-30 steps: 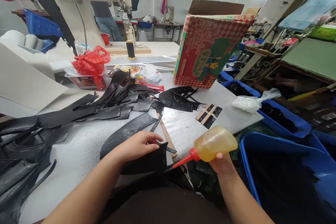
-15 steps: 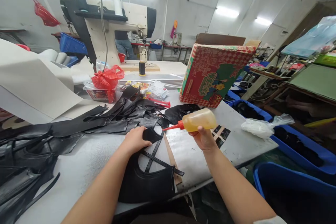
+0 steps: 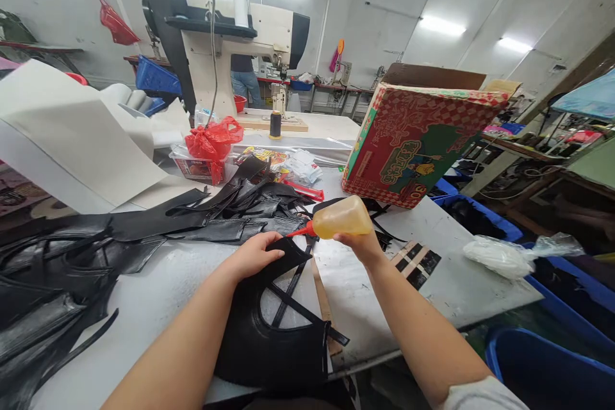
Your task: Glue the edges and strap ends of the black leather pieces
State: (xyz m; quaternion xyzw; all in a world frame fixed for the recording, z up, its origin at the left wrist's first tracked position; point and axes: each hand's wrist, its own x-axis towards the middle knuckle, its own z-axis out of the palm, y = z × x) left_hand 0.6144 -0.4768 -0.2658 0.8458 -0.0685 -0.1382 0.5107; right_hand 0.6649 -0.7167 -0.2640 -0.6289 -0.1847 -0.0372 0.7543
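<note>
My left hand pinches the upper end of a black leather piece with a curved cut-out, thumb on top. Thin black straps cross over its opening. In my right hand is a squeeze bottle of yellowish liquid, tilted on its side with its red nozzle pointing left. The nozzle's tip is at the leather's upper edge, close to my left fingers; whether it touches I cannot tell. Behind my hands lies a pile of black leather pieces.
A red and green carton stands at the back right. Beyond the pile are a red plastic bag, a black thread spool and a sewing machine. Blue bins stand right of the table. A person is in the background.
My right hand has brought the bottle left, so its nozzle now reaches the leather's upper edge by my left fingers. The left hand keeps its grip. The view has shifted slightly.
</note>
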